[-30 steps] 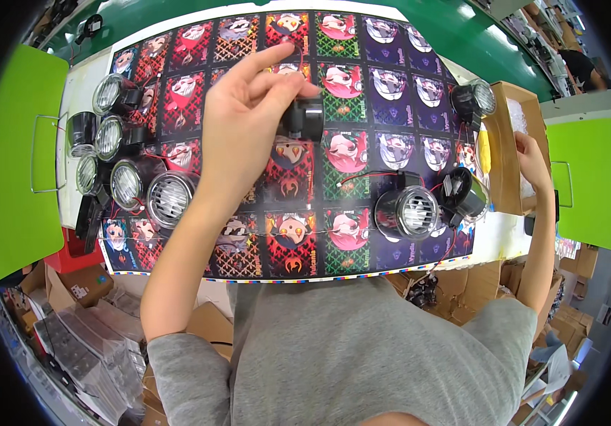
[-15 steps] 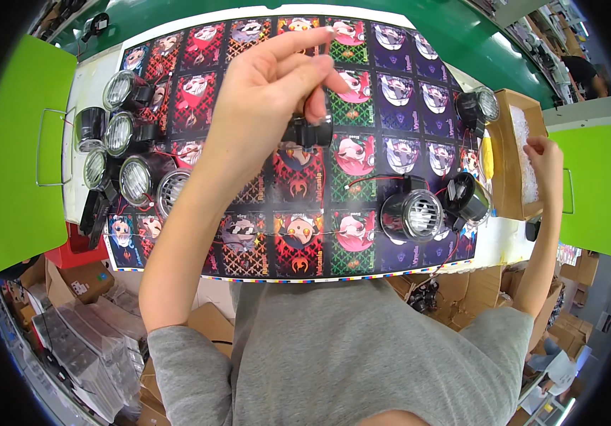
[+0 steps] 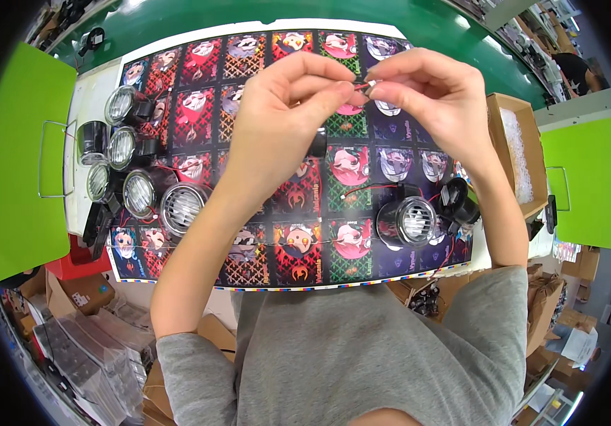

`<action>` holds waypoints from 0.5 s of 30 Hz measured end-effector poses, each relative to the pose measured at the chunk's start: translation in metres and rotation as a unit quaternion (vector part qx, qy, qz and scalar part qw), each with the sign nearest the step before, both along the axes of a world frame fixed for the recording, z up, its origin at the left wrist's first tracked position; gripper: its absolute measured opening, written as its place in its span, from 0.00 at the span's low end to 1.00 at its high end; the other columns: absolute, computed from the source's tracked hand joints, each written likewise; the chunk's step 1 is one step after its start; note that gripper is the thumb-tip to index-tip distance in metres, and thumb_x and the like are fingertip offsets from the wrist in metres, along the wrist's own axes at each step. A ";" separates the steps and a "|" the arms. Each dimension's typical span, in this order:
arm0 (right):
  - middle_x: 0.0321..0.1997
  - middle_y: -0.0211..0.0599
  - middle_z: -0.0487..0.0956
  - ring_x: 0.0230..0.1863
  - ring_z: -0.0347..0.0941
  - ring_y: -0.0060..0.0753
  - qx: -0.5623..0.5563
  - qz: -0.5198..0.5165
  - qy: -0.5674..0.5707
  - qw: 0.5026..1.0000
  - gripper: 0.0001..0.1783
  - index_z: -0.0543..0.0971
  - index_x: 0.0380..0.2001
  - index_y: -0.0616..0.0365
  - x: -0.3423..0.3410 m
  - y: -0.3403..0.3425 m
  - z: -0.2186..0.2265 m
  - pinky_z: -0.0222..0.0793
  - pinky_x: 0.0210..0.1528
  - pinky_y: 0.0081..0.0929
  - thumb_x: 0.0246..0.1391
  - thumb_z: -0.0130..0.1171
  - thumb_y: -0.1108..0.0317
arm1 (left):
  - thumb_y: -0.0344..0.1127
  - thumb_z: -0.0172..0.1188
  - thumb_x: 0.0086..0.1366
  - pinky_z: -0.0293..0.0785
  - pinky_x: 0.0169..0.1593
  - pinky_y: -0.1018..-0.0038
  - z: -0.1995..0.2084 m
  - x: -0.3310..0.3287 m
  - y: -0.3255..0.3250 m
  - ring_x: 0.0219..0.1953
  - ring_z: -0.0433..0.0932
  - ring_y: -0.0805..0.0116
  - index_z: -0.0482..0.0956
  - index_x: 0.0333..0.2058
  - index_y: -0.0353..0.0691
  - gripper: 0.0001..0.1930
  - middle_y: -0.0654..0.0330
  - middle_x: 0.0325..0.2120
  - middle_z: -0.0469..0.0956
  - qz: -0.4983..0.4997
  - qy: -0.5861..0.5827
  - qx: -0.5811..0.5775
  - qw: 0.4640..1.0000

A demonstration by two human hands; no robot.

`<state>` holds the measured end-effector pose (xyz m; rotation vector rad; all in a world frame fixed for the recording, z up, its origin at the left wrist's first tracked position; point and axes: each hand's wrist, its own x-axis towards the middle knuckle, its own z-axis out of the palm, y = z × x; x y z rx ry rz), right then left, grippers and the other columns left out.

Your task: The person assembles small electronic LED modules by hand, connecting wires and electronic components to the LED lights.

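My left hand (image 3: pixel 284 113) and my right hand (image 3: pixel 437 103) meet fingertip to fingertip above the far middle of the printed sheet. Pinched in the left fingers is a thin red wire (image 3: pixel 361 85). Between the right thumb and forefinger sits a small whitish piece, perhaps a connector (image 3: pixel 371 83), at the wire's end. Below my left hand, part of a black round lamp body (image 3: pixel 318 144) peeks out, mostly hidden by the hand. Near my right forearm stands a clear-fronted black lamp (image 3: pixel 413 221) with a red and black lead, beside a black lamp part (image 3: pixel 457 202).
Several similar lamps (image 3: pixel 122 148) crowd the sheet's left side. The printed sheet (image 3: pixel 298 245) of cartoon cards covers the table. At right, a cardboard box (image 3: pixel 531 160) holds small translucent pieces. Green panels (image 3: pixel 25 163) flank both sides, and a red bin (image 3: pixel 78 263) sits lower left.
My right hand has come from the cardboard box to meet my left hand, bringing a small whitish piece to the wire. The left hand has lowered slightly.
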<state>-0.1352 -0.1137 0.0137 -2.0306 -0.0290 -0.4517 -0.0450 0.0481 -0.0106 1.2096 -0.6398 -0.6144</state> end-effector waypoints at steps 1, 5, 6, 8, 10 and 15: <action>0.29 0.35 0.80 0.32 0.77 0.22 0.052 0.020 -0.015 0.998 0.06 0.78 0.30 0.66 0.002 0.001 -0.001 0.73 0.36 0.16 0.45 0.61 0.77 | 0.25 0.56 0.58 0.72 0.37 0.83 -0.001 0.000 0.000 0.33 0.78 0.75 0.71 0.35 0.31 0.07 0.54 0.28 0.80 0.006 -0.005 -0.010 1.000; 0.29 0.38 0.80 0.32 0.78 0.24 0.058 0.041 -0.016 0.997 0.08 0.78 0.32 0.67 0.002 0.001 -0.003 0.74 0.37 0.17 0.45 0.60 0.79 | 0.23 0.55 0.57 0.71 0.32 0.84 -0.006 0.001 -0.002 0.29 0.76 0.77 0.61 0.36 0.35 0.12 0.52 0.26 0.79 0.015 0.001 -0.044 0.999; 0.29 0.38 0.80 0.32 0.78 0.24 0.057 0.039 -0.016 0.997 0.08 0.78 0.32 0.67 0.003 0.000 -0.003 0.74 0.37 0.17 0.45 0.60 0.79 | 0.23 0.55 0.57 0.71 0.32 0.84 -0.006 0.000 -0.003 0.29 0.76 0.77 0.61 0.36 0.35 0.12 0.52 0.26 0.79 0.014 0.002 -0.045 0.999; 0.30 0.39 0.80 0.32 0.78 0.25 0.001 0.060 -0.035 0.998 0.11 0.79 0.34 0.65 0.006 -0.001 -0.004 0.74 0.36 0.18 0.44 0.62 0.78 | 0.22 0.54 0.58 0.69 0.31 0.84 -0.005 -0.001 -0.005 0.30 0.76 0.77 0.58 0.37 0.36 0.14 0.51 0.26 0.78 0.009 0.002 -0.035 0.999; 0.31 0.39 0.80 0.33 0.78 0.26 -0.021 0.044 -0.038 0.998 0.13 0.79 0.36 0.63 0.007 0.005 -0.003 0.74 0.37 0.19 0.43 0.63 0.77 | 0.22 0.54 0.58 0.69 0.31 0.85 -0.007 0.000 -0.004 0.30 0.76 0.77 0.58 0.38 0.36 0.13 0.52 0.26 0.78 0.010 0.011 -0.047 0.999; 0.36 0.40 0.79 0.37 0.76 0.25 0.032 0.030 -0.028 0.999 0.18 0.77 0.42 0.60 0.009 0.001 -0.004 0.72 0.41 0.22 0.44 0.62 0.76 | 0.24 0.53 0.60 0.68 0.32 0.85 -0.005 0.004 0.002 0.31 0.75 0.77 0.58 0.42 0.36 0.14 0.53 0.27 0.78 -0.004 0.004 -0.034 0.999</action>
